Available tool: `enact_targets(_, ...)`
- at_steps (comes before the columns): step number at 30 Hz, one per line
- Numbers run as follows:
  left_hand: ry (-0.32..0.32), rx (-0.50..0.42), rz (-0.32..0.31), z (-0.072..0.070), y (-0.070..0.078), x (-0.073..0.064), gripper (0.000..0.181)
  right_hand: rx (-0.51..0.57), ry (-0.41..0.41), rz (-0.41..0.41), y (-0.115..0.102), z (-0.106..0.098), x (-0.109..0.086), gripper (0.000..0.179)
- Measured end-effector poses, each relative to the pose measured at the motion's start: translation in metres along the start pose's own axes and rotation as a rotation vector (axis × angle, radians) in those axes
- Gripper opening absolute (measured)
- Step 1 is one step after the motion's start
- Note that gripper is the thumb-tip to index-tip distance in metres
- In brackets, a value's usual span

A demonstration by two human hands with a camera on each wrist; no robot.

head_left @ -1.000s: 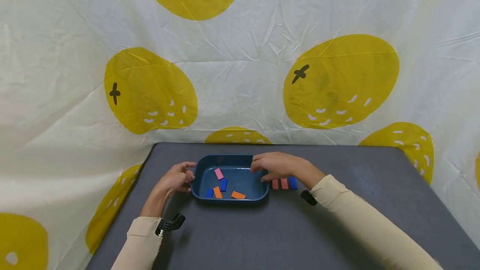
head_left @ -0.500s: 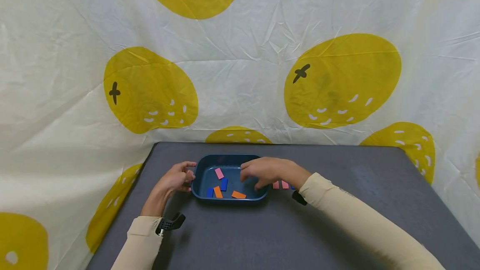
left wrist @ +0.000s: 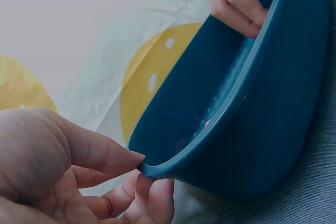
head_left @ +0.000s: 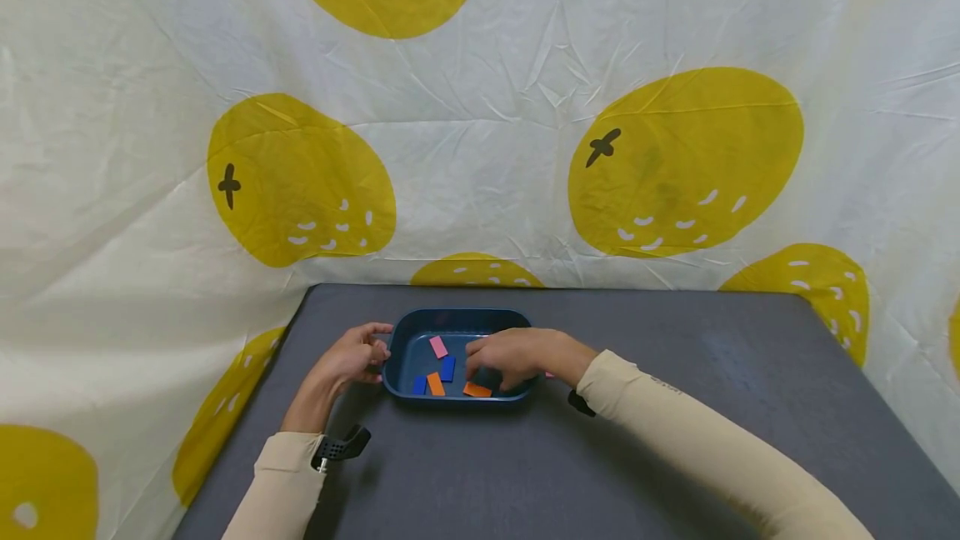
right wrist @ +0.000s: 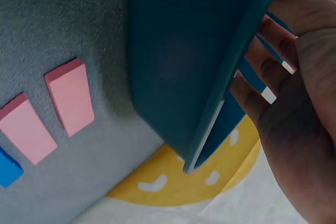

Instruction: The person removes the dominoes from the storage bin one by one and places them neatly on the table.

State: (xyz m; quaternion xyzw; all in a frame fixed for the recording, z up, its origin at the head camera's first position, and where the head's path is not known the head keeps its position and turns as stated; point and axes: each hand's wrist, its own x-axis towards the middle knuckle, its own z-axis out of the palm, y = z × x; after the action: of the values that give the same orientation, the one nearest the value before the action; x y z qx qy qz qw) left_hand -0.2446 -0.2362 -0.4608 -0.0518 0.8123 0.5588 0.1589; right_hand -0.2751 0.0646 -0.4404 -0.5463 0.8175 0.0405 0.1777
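A deep blue rectangular tray [head_left: 450,401] stands on the dark table, with small flat blocks lying in it. My left hand [head_left: 356,355] pinches the tray's left rim between thumb and fingers, plain in the left wrist view [left wrist: 105,171]. My right hand [head_left: 517,354] reaches over the right rim into the tray, thumb and fingers apart and pointing down. Its fingertips are right by an orange block [head_left: 477,390] near the front wall; the right wrist view hides them behind the tray wall. Left of it lie another orange block [head_left: 436,384], a pink block [head_left: 438,347] and two blue blocks [head_left: 447,369].
Right of the tray, two pink blocks [right wrist: 71,98] and a blue block [right wrist: 8,169] lie in a row on the table [head_left: 675,440], mostly hidden by the right hand in the head view. A white curtain with yellow fruit prints [head_left: 480,190] hangs behind the table.
My right hand has moved left and down, from the tray's right rim to beside the orange block near the front wall. The left hand, the tray and its blocks have stayed put.
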Motion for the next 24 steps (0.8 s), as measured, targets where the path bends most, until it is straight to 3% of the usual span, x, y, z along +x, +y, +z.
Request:
enact_targets(14, 0.004, -0.011, -0.013, 0.000, -0.004, 0.006, 0.052, -0.042, -0.010, -0.025, -0.009, 0.007, 0.013, 0.045)
enact_targets(24, 0.006, -0.005, -0.012, 0.000, -0.002, 0.004, 0.052, -0.106, 0.008, 0.034, -0.011, 0.010, 0.017, 0.040)
